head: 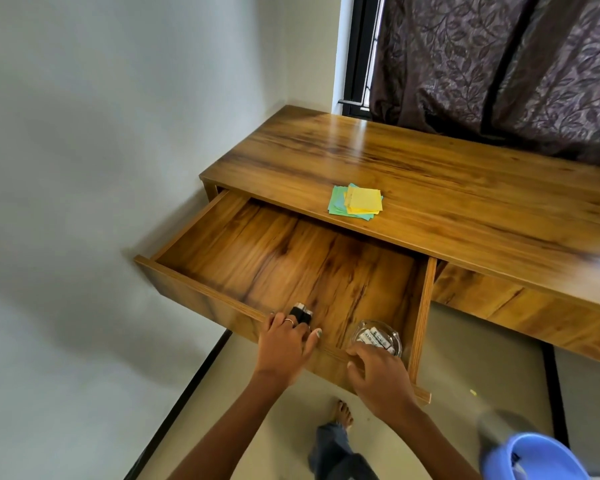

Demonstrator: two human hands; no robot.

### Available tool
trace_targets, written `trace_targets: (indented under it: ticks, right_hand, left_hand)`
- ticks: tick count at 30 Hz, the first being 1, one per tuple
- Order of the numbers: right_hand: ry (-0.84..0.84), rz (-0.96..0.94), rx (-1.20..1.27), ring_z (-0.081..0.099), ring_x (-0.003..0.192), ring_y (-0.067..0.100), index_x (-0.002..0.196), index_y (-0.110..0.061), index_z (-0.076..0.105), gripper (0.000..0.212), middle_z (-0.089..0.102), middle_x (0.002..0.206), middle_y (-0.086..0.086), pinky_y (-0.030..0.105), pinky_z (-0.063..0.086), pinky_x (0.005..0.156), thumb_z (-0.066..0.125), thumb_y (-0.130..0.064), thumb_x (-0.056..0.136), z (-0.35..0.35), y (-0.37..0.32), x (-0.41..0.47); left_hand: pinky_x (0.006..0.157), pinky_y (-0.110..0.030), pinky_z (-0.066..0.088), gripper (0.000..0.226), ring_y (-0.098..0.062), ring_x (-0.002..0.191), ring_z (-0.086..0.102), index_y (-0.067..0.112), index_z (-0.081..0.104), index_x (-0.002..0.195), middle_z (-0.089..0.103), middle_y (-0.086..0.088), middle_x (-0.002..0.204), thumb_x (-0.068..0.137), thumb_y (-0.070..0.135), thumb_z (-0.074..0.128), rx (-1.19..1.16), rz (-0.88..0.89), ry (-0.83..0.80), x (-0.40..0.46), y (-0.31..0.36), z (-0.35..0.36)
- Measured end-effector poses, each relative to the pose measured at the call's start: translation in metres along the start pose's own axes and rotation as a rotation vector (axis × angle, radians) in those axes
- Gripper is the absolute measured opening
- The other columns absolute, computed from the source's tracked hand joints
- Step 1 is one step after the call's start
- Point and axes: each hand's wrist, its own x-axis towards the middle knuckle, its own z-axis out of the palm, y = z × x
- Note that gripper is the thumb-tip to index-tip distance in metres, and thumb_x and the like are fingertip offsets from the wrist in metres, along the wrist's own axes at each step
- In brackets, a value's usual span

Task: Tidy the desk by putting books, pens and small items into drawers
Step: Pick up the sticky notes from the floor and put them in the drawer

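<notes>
Left fingers: curled over the near front edge of the open drawer (291, 258), pinching a small black-and-silver object (301, 312) that sits just inside it; what the object is cannot be told.
Left hand (284, 344): rests on the drawer front, thumb stretched right along the rim, a ring on one finger.
Right fingers: bent down around a clear glass bowl (378, 339), gripping its near side.
Right hand (378, 379): over the drawer's near right corner, with the bowl low inside that corner; whether it rests on the drawer floor cannot be told.
Bowl contents: small white pieces with dark print, too small to name.
Drawer: pulled well out on the left of the desk (430, 174); most of its floor is bare wood.
Still on the desk: a loose stack of yellow, green and blue paper notes (355, 204), near the front edge, just beyond the drawer.
Step in hand: likely setting both small items down inside the drawer.
Next move: probably let go of both, then reach far to gather the notes in one square pile so none slide off.
Right drawer: closed.
</notes>
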Motion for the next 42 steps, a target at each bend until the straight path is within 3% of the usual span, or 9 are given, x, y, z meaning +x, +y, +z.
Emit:
trace_targets:
  ticks: [3,6,10,15,26,30,32,38,42]
  right_hand:
    - [-0.025,-0.001,0.011,0.051,0.090,0.006,0.113,-0.024,0.058,0.024,0.060,0.105,-0.010,0.013,0.043,0.076,0.048,-0.032,0.092,-0.002,0.001,0.003]
    - [-0.091,0.024,0.050,0.046,0.089,0.005,0.113,-0.025,0.058,0.023,0.050,0.099,-0.015,0.015,0.044,0.080,0.047,-0.032,0.094,-0.005,0.005,0.008]
    - [-0.167,0.071,0.134,0.052,0.090,0.004,0.104,-0.032,0.058,0.015,0.054,0.097,-0.015,0.016,0.045,0.082,0.045,-0.033,0.095,-0.008,0.015,0.023]
    - [-0.087,0.124,0.253,0.060,0.086,0.001,0.088,-0.043,0.053,0.011,0.060,0.089,-0.019,0.017,0.051,0.074,0.049,-0.034,0.094,-0.023,0.022,0.067]
    - [0.319,0.113,0.429,0.057,0.099,0.007,0.103,-0.026,0.061,0.018,0.061,0.105,-0.007,0.020,0.045,0.080,0.057,-0.015,0.089,-0.074,0.034,0.223]
    - [0.290,0.170,0.207,0.040,0.121,0.016,0.123,-0.023,0.052,0.036,0.049,0.130,0.001,0.026,0.035,0.092,0.060,-0.024,0.088,-0.081,0.042,0.268]
    - [0.248,0.177,0.131,0.030,0.129,0.020,0.131,-0.026,0.043,0.052,0.040,0.139,0.001,0.036,0.031,0.102,0.063,-0.030,0.084,-0.083,0.045,0.288]
    - [0.078,0.160,-0.050,0.010,0.139,0.027,0.146,-0.029,0.015,0.102,0.009,0.155,0.000,0.049,0.021,0.107,0.075,-0.053,0.066,-0.087,0.049,0.341]
    - [-0.024,0.152,-0.072,0.018,0.136,0.024,0.146,-0.025,0.015,0.109,0.020,0.151,-0.001,0.043,0.024,0.105,0.074,-0.060,0.062,-0.085,0.054,0.359]
  left_hand:
    - [0.097,-0.033,0.028,0.052,-0.015,0.109,0.045,0.026,0.064,0.108,0.063,0.004,0.109,0.097,0.053,0.021,-0.003,-0.004,-0.011,0.001,-0.002,0.000]
    - [0.095,-0.033,0.030,0.054,-0.015,0.108,0.047,0.026,0.065,0.105,0.064,0.005,0.107,0.097,0.053,0.020,-0.002,-0.008,-0.028,0.006,-0.003,-0.002]
    - [0.090,-0.032,0.033,0.047,-0.014,0.104,0.054,0.026,0.064,0.105,0.067,0.006,0.104,0.098,0.049,0.023,-0.084,-0.018,-0.032,0.019,-0.003,-0.007]
    - [0.086,-0.028,0.039,0.040,-0.010,0.096,0.056,0.026,0.062,0.107,0.066,0.007,0.097,0.098,0.045,0.029,-0.237,0.000,-0.009,0.059,-0.003,-0.009]
    - [0.084,-0.026,0.038,0.049,-0.008,0.105,0.048,0.031,0.058,0.114,0.059,0.010,0.112,0.085,0.049,0.023,-0.418,0.057,0.071,0.184,0.003,-0.027]
    - [0.086,-0.023,0.036,0.033,-0.007,0.113,0.043,0.029,0.051,0.123,0.051,0.008,0.125,0.093,0.038,0.043,-0.455,0.053,0.062,0.216,0.013,-0.030]
    - [0.087,-0.022,0.034,0.035,-0.009,0.117,0.041,0.027,0.049,0.126,0.047,0.005,0.132,0.092,0.035,0.048,-0.463,0.053,0.083,0.232,0.019,-0.032]
    - [0.096,-0.034,0.037,0.044,-0.017,0.124,0.037,0.021,0.041,0.134,0.046,0.000,0.134,0.091,0.032,0.048,-0.513,-0.136,0.042,0.283,0.022,-0.036]
    - [0.097,-0.039,0.042,0.042,-0.022,0.120,0.045,0.015,0.045,0.131,0.053,-0.004,0.128,0.091,0.024,0.050,-0.672,-0.196,-0.052,0.311,0.023,-0.038]
